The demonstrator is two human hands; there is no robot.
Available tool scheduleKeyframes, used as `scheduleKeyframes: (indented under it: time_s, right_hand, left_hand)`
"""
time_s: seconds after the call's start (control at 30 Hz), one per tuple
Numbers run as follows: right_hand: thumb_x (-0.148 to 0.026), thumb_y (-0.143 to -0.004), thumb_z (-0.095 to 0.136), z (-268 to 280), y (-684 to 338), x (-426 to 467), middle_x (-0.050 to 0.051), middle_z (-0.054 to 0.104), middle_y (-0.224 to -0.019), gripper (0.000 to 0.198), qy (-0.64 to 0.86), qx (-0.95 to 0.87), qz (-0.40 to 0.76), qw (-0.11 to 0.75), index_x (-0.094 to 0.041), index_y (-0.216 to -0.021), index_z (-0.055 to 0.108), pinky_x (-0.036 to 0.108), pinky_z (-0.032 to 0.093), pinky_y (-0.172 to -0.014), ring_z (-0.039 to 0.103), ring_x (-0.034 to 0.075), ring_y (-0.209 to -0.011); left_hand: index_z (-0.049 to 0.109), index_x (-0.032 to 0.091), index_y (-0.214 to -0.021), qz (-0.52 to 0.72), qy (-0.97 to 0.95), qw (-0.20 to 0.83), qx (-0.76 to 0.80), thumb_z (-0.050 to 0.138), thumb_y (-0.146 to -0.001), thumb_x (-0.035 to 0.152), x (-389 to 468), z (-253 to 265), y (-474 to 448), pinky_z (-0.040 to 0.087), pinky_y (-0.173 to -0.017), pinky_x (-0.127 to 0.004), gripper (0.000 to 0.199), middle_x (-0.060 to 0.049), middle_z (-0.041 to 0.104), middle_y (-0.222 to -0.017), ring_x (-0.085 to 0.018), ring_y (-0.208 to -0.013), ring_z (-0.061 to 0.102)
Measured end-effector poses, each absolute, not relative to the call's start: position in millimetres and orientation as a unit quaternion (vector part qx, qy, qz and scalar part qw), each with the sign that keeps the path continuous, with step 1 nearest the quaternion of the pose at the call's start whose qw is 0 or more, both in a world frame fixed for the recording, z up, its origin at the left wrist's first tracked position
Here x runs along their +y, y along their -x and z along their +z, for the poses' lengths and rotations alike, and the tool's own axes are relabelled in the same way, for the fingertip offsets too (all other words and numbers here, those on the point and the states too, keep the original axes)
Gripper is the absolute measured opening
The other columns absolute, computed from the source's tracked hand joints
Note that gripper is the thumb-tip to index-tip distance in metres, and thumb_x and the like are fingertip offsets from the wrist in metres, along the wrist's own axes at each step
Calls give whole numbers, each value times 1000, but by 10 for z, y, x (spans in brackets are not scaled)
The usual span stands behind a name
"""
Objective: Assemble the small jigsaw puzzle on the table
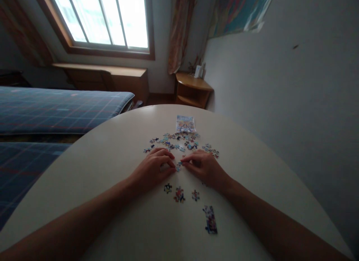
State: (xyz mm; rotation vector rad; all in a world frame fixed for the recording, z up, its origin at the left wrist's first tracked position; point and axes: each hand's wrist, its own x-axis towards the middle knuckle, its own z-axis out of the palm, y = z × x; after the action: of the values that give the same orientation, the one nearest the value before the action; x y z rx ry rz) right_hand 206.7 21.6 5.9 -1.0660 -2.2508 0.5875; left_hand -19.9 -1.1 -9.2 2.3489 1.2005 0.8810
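Between my hands a small light-blue jigsaw puzzle piece [178, 166] lies at the table's middle. My left hand [154, 164] has its thumb and index fingertips closed at the left edge of that piece. From the other side, my right hand [203, 165] pinches at its upper right, where a bit of puzzle piece shows at the fingertips. Whether these are one piece or two joined ones is too small to tell. Beyond the hands spreads a loose pile of jigsaw puzzle pieces [169, 144], with a printed picture sheet [185, 124] behind it.
Nearer me lie a joined strip of pieces [211, 219], a reddish cluster [179, 194] and smaller pieces [195, 195] on the round white table [126, 223]. A plaid mattress [61, 109] stands left of the table, a white wall [294, 96] right. A corner shelf [193, 83] is behind.
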Motion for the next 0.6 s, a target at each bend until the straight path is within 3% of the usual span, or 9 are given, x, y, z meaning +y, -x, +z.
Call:
scheduleKeyframes:
  time_s: [0.23,0.6]
  right_hand:
    - [-23,-86,69,42,-2074,228,2,73,-85,7,393,-848,210,286,-25,-89,76,36,45,-86,63,18,-85]
    - [-24,-82,73,48,-2075,195,2,70,-91,5,412,-845,202,275,-24,-86,75,37,44,-88,60,19,-92]
  left_hand:
    - [70,23,-84,316,-834,176,418,69,-83,18,-8,-91,191,46,-99,-40,5,-2,68,-107,-22,-110,57]
    - [69,23,-81,314,-835,177,416,70,-82,19,-30,-72,190,46,-99,-41,4,-2,68,-107,-22,-110,57]
